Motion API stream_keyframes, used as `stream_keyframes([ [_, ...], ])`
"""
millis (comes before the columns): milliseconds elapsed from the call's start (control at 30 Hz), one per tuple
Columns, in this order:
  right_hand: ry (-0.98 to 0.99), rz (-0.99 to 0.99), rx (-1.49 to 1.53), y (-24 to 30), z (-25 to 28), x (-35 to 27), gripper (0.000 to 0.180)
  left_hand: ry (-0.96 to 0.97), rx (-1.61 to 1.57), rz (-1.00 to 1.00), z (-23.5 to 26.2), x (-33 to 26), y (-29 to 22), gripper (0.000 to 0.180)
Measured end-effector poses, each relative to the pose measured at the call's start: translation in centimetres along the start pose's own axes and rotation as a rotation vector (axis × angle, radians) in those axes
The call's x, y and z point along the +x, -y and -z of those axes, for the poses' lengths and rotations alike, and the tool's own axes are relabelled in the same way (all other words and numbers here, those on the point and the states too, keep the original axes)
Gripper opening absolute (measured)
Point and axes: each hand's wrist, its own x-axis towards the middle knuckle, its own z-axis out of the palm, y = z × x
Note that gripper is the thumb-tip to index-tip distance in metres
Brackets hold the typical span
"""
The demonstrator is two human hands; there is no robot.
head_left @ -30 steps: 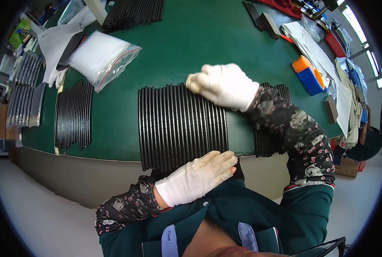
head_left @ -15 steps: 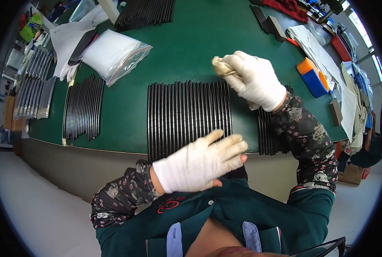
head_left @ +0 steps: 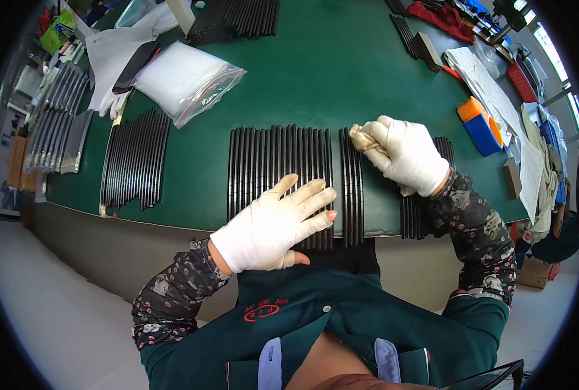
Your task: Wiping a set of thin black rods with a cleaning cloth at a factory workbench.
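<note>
A row of slim black rods (head_left: 279, 153) lies side by side on the green table in front of me. My left hand (head_left: 273, 224), in a white glove with stained fingertips, rests across the near part of this row with its fingers spread. Just right of the row lies a narrow group of several rods (head_left: 352, 195), split off by a small gap. My right hand (head_left: 403, 156), also gloved, is closed around a crumpled off-white cloth (head_left: 363, 139) near that group's far end. More rods (head_left: 444, 148) lie partly hidden under my right hand and forearm.
Further rods (head_left: 133, 159) lie at the left, and another bundle (head_left: 250, 18) at the far edge. A plastic bag (head_left: 185, 81) with white contents sits at the far left. On the right are a blue-and-orange holder (head_left: 481, 130), dark blocks (head_left: 427, 52) and papers (head_left: 478, 75).
A narrow group of rods has come apart to the right of the main row. My left hand has moved forward and left onto the rods; my right hand has come nearer with the cloth.
</note>
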Motion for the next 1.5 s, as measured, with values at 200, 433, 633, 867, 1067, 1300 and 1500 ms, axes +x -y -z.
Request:
stream_keyframes([
  [200,0.046,0.017,0.024,2.0,-1.0,0.2,0.013,0.034,0.016,0.019,0.3,-1.2,0.6,0.082],
  [433,0.127,-0.026,0.144,2.8,-0.5,1.5,0.024,0.015,0.033,0.013,0.4,-1.2,0.1,0.086],
  [633,-0.136,-0.229,0.284,2.2,1.3,2.0,0.021,-0.042,-0.103,-0.124,-0.7,1.8,-3.5,0.081],
  [867,-0.092,-0.125,0.156,1.1,0.4,0.6,0.017,-0.005,-0.067,-0.088,-1.9,1.6,-3.5,0.076],
  [1067,0.18,0.632,0.228,5.3,-2.0,0.8,0.012,-0.001,-0.336,-0.056,-4.4,0.2,-3.4,0.072],
  [1300,0.042,0.529,0.258,4.6,-3.8,3.9,0.006,-0.071,-0.149,-0.116,-4.3,0.4,-3.3,0.065],
  [1500,-0.072,0.309,0.114,2.5,-4.2,6.9,0.008,-0.188,-0.16,-0.149,-4.5,0.7,-3.5,0.057],
])
